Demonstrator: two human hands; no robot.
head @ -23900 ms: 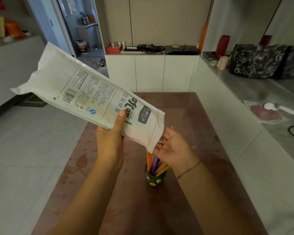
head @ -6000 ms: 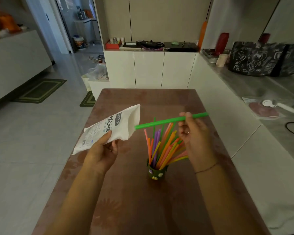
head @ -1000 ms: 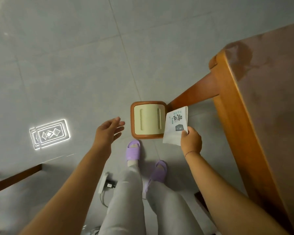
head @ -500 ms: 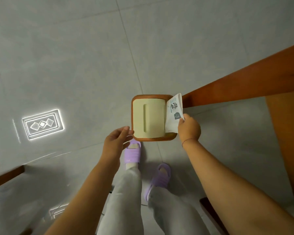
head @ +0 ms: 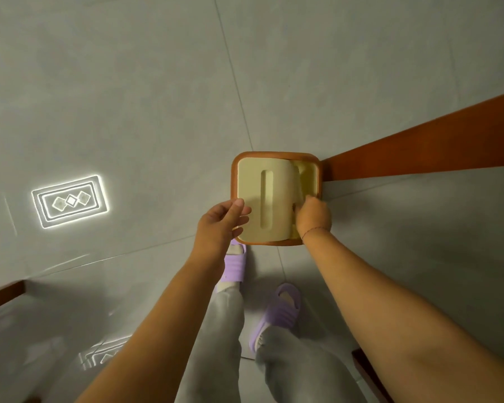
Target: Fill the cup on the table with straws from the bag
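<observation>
I am looking straight down at the floor; the cup, the straws and the white bag are out of view. A small bin with a brown rim (head: 275, 155) and a cream swing lid (head: 250, 181) stands on the tiles. My left hand (head: 220, 225) rests on the lid's left edge, fingers fairly straight. My right hand (head: 313, 219) is at the lid's right side, where the lid is tipped down and yellow shows in the gap. Its fingers reach down into that gap and are hidden.
A brown wooden table rail (head: 419, 152) runs from the bin to the right edge. A dark wooden piece (head: 367, 373) shows at lower right. My feet in purple slippers (head: 234, 264) stand just in front of the bin. A ceiling light's reflection (head: 70, 200) glares on the grey tiles.
The white bag, held beside the lid half a second ago, has gone out of sight at the bin's opening. My right hand moved onto the tipped lid and my left hand reached its left edge.
</observation>
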